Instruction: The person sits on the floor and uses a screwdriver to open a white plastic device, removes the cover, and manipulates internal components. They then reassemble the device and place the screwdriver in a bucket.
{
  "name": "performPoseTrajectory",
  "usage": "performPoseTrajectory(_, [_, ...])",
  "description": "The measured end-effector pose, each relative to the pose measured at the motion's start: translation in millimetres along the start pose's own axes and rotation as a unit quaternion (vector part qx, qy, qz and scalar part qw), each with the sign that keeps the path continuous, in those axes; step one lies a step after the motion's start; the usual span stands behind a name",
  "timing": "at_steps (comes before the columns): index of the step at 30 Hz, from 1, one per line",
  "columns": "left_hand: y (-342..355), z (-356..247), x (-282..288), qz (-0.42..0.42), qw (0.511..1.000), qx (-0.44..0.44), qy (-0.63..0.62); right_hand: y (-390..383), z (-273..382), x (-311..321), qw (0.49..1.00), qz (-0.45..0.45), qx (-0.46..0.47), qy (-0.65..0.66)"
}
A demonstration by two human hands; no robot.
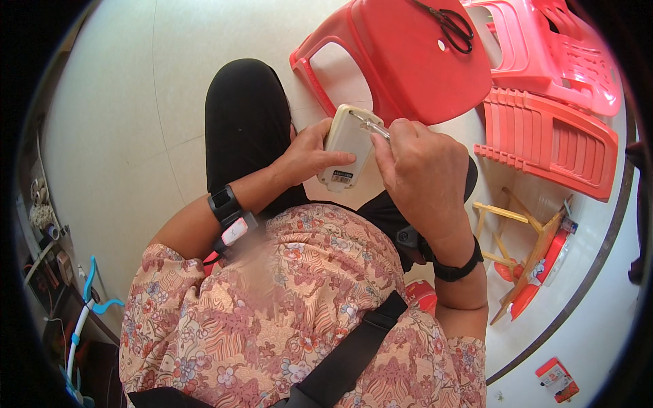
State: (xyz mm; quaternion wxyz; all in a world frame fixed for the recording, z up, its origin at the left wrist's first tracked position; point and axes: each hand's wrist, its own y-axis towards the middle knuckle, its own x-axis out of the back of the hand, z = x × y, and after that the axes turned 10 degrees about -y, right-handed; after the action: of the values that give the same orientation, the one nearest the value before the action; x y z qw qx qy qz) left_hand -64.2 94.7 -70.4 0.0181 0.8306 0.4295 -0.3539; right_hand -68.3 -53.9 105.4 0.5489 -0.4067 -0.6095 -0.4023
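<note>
My left hand point(307, 156) grips a cream-coloured, flat rectangular plastic case point(345, 144) by its left side, thumb lying across the face. A small dark-and-white label sits at the case's near end. In my right hand point(425, 177) is a thin screwdriver point(373, 125) with a clear handle, the fingers closed round it. Its metal shaft points to the far left corner of the case, where a small dark hole shows. Whether the tip sits inside that hole I cannot tell. Both hands are above my lap, between my knees.
Just beyond the hands stands a red plastic stool point(408, 64) with black-handled scissors point(454, 30) on it. Pink-red plastic chairs point(551, 136) are at the right, near a wooden folding frame point(527, 265). A red package point(558, 379) lies lower right. A blue-and-white stand point(83, 319) is at left.
</note>
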Motion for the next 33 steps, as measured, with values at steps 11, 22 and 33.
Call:
performPoseTrajectory(11, [0.8, -0.2, -0.7, -0.003, 0.999, -0.004, 0.034, -0.8, 0.1, 3.0, 1.0, 0.006, 0.003, 0.01])
performPoseTrajectory(22, [1.7, 1.9, 0.6, -0.017, 0.996, 0.002, 0.083, -1.0, 5.8, 7.8, 0.999, 0.044, -0.026, -0.003])
performPoseTrajectory(33, [2.0, -0.1, 1.1, -0.018, 0.995, -0.006, 0.093, -0.7, 6.3, 5.8, 0.999, 0.032, -0.03, -0.011])
